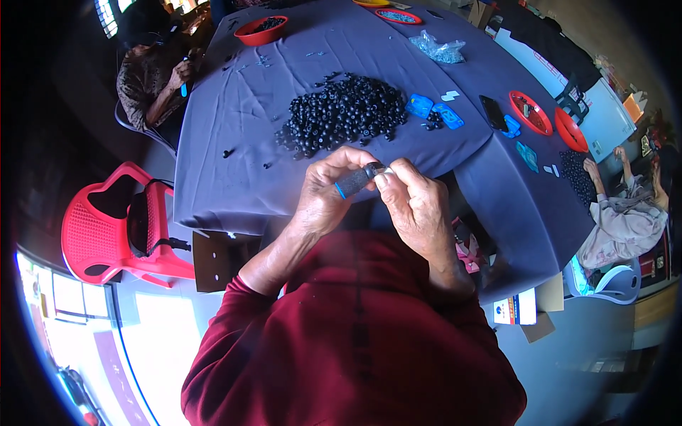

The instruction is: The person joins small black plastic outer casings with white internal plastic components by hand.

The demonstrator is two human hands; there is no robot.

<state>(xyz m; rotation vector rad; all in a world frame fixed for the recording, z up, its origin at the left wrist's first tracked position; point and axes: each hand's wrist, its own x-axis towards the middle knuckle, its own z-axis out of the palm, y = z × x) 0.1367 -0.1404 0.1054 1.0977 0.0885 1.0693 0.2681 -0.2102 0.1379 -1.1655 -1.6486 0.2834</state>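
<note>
Above the table's near edge, my left hand (321, 188) and my right hand (419, 206) meet fingertip to fingertip. A dark grey finger sleeve (351, 184) with a blue rim seems to be worn on my left thumb. At its tip my left fingers pinch a small black piece (374, 167). My right thumb and forefinger close together right beside it, over something small and pale that I cannot make out. Just beyond my hands lies a big heap of small round black parts (344, 110), with a few strays around it.
A dark grey cloth covers the table (234, 142). Blue cases (447, 116), a black phone (491, 111), a clear plastic bag (437, 48) and red bowls (261, 32) stand about. One co-worker (153, 78) sits far left, another (625, 220) right. A red chair (121, 220) stands left.
</note>
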